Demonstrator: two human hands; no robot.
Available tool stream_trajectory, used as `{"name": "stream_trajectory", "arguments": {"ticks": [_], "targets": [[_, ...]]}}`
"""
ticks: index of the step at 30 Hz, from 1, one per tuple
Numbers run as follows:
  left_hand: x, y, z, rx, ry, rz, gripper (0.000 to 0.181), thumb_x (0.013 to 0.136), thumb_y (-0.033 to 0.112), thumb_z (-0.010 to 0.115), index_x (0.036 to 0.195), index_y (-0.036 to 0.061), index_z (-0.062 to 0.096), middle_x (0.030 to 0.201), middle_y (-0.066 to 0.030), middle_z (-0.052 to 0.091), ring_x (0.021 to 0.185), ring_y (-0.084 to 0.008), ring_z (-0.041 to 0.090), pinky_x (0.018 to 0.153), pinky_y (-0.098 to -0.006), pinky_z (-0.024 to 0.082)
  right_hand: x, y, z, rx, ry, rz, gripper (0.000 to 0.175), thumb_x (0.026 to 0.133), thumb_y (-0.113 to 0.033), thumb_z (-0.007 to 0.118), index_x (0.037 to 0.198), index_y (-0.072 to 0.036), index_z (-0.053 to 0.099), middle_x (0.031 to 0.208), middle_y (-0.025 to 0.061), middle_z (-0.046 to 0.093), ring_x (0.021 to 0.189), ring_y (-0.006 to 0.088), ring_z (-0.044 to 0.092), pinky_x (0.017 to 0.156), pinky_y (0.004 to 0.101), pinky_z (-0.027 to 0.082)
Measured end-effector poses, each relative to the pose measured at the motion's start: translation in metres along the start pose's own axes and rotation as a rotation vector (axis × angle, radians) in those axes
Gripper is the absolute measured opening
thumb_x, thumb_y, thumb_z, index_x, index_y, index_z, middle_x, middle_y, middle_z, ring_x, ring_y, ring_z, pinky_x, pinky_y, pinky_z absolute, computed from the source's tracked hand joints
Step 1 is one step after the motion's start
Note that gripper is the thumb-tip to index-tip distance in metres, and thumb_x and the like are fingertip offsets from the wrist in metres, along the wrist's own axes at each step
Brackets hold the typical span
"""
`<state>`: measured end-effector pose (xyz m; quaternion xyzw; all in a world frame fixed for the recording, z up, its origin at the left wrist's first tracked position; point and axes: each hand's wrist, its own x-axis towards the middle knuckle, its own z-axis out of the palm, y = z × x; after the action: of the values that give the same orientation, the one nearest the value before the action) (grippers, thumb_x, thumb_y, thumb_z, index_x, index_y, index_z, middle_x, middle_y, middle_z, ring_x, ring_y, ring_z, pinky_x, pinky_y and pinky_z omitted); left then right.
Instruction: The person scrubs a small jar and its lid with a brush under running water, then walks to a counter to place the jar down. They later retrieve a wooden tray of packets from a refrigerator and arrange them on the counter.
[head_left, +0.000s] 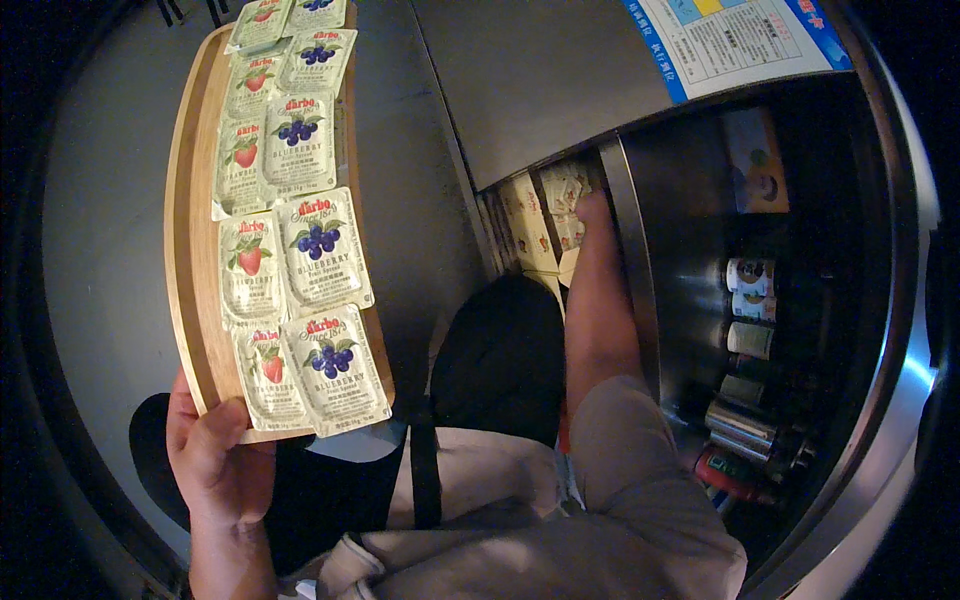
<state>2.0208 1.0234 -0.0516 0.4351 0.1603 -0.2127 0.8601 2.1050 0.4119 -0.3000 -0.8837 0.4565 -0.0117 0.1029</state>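
My left hand (217, 457) grips the near end of a long wooden tray (201, 285), thumb on top. Two overlapping columns of single-serve fruit spread packs lie along it. Strawberry packs (249, 262) form the left column, and blueberry packs (321, 244) the right. At the lower right, my bare right arm reaches down into a dim compartment. There my right hand (591, 208) is at an open carton (529, 225) that contains several small packs (564, 187). Its fingers are too dark and partly hidden to tell whether they grip a pack.
A dark metal counter (555, 82) spans the top, with a printed sheet (739, 49) on it. Past a metal divider (636, 225) at right, a dark shelf space holds tubs (751, 277), a metal canister (739, 427) and a red container (724, 471).
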Motion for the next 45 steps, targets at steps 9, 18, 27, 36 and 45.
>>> {"name": "stream_trajectory", "arguments": {"ticks": [9,18,27,36,45], "targets": [[-0.002,0.002,0.005,0.016,-0.001,0.017,0.063,0.087,0.014,0.066,0.143,-0.0047,0.043,0.133,-0.0175,0.062,0.117,-0.0284,0.066,0.102,-0.044,0.055,-0.004,0.013,-0.022,0.118,0.0,-0.012,0.055,0.083,-0.03,0.077,0.127,-0.006,0.055,0.097,0.0071,0.067,0.087,0.0198,0.063,0.08,0.0424,0.051],[-0.002,0.002,0.007,0.001,-0.011,-0.002,0.06,0.086,0.012,0.065,0.14,-0.0034,0.045,0.128,-0.0172,0.065,0.11,-0.0279,0.069,0.092,-0.0414,0.06,-0.032,0.027,-0.035,0.688,-0.294,0.056,0.056,0.084,-0.029,0.076,0.129,-0.005,0.054,0.099,0.008,0.067,0.088,0.0215,0.064,0.081,0.0442,0.051],[0.004,0.016,0.0,-0.087,-0.151,-0.04,0.056,0.083,0.008,0.066,0.136,-0.0022,0.05,0.118,-0.0172,0.068,0.099,-0.0256,0.071,0.077,-0.0364,0.061,0.056,0.07,0.02,0.33,-0.012,-0.242,0.063,0.085,-0.025,0.07,0.139,-0.002,0.048,0.111,0.0135,0.068,0.1,0.0295,0.065,0.089,0.048,0.051],[0.012,0.021,0.004,-0.132,-0.177,-0.06,0.056,0.084,-0.001,0.056,0.139,-0.0039,0.047,0.127,-0.0206,0.065,0.111,-0.0296,0.07,0.095,-0.0442,0.06,-0.065,-0.072,-0.023,0.28,-0.217,-0.071,0.089,0.068,-0.034,0.091,0.144,-0.006,0.053,0.139,0.0181,0.062,0.125,0.0322,0.061,0.102,0.041,0.05],[0.006,0.024,0.009,-0.058,-0.175,-0.059,0.058,0.081,0.002,0.056,0.137,-0.0055,0.048,0.127,-0.0198,0.065,0.111,-0.0293,0.07,0.093,-0.0432,0.06,-0.07,-0.061,-0.032,-0.124,-0.027,-0.314,0.05,0.076,-0.01,0.074,0.125,-0.012,0.065,0.121,0.0186,0.07,0.111,0.0382,0.067,0.095,0.0446,0.054]]}}
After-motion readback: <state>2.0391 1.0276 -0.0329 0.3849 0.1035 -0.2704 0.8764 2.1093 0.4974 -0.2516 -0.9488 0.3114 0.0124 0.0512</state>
